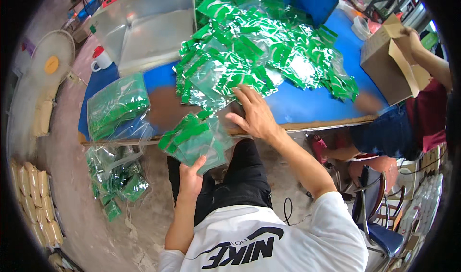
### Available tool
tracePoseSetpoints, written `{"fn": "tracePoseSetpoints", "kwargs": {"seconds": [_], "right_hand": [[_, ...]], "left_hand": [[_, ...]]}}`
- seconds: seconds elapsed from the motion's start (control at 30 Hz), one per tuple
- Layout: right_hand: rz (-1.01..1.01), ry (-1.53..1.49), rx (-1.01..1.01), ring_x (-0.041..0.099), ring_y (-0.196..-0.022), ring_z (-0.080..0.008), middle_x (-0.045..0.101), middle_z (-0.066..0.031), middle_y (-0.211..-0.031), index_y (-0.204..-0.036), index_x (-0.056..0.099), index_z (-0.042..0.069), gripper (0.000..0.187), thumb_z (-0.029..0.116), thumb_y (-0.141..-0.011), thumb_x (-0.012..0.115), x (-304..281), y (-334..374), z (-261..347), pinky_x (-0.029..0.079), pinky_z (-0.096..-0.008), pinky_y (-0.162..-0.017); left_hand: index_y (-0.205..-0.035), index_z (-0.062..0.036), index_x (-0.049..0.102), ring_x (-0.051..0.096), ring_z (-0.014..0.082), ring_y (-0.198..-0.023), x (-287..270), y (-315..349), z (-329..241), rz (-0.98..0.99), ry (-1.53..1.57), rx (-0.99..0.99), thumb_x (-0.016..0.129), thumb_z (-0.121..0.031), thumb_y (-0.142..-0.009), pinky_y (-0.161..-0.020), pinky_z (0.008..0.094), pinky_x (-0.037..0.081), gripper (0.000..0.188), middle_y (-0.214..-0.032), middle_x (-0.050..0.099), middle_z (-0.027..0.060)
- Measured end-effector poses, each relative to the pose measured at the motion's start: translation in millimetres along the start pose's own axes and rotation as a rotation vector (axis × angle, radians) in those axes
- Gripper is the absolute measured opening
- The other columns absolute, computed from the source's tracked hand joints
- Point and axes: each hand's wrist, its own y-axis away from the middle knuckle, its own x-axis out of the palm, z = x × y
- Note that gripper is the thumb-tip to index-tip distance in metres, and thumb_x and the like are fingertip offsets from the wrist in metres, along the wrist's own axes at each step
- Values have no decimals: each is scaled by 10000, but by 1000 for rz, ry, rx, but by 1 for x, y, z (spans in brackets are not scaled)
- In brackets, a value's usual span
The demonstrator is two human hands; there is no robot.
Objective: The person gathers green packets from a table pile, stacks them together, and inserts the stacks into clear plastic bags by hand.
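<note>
Under the thumb of the left hand (190,179), I see a fanned stack of clear bags (194,140) with green bands, held low at the near edge of the bench (312,107). The other left fingers are hidden beneath it; only the thumb shows, pressed on top. Just right of the stack, the right hand (258,116) has its fingers loosely spread, thumb well apart from the forefinger, tips over the near edge of a big pile of green-banded bags (269,46); whether they touch one I cannot tell. Left of both sets of fingers, a wrapped bundle (119,104) sits on the bench, and a clear sack (120,162) of green packets is below it. Farther ahead of the left fingers I have a red-topped mug (101,60) and a metal bin (156,39). Well right of the right fingers, another person's hand (412,37) is at the flaps of a cardboard box (382,72).
</note>
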Motion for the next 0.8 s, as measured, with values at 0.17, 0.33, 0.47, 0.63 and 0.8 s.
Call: {"fn": "tracePoseSetpoints", "kwargs": {"seconds": [0.17, 0.33, 0.47, 0.63, 0.8], "right_hand": [[272, 40, -144, 555, -1182, -386, 559, -182, -1307, -1327, 523, 24, 559, 200, -849, 754, -18, 55, -11, 449, -461, -1019], [-222, -757, 526, 627, -870, -156, 679, -108, -969, -1065, 651, -4, 123, 47, -958, 618, -2, 75, 52, 501, -290, -767], [56, -973, 573, 562, -847, -145, 642, -107, -888, -1064, 634, -21, 280, 241, -1030, 541, 15, 58, 57, 473, -314, -781], [43, -695, 572, 591, -845, -303, 606, -188, -893, -1088, 623, -45, 475, 402, -1032, 474, 14, 36, 35, 481, -383, -801], [105, 92, 0, 547, -1071, -376, 543, -175, -1189, -1230, 567, -7, 547, 364, -861, 724, -11, 47, 23, 449, -440, -924]], "left_hand": [[-1327, -29, 536, 581, 228, -1182, -17, 5, -3, 105, 170, -114, 698, 50, -815, -1054, 397, 436, 543, -1270, 609, 68], [-1325, -88, 550, 536, 223, -1248, -11, 7, 17, 315, 274, -133, 738, 28, -796, -1096, 420, 402, 573, -1277, 601, 42], [-1319, -52, 542, 573, 225, -1209, 30, -1, 10, 186, 241, -144, 699, -72, -886, -1071, 406, 435, 461, -1278, 614, 51], [-1382, -31, 474, 556, 233, -1237, 22, -12, 12, 116, 142, -39, 666, -80, -920, -1087, 408, 429, 503, -1329, 579, 75], [-1413, -31, 447, 542, 236, -1249, -3, 11, -8, 79, 129, 28, 675, -18, -887, -1086, 415, 423, 574, -1361, 549, 91]]}}
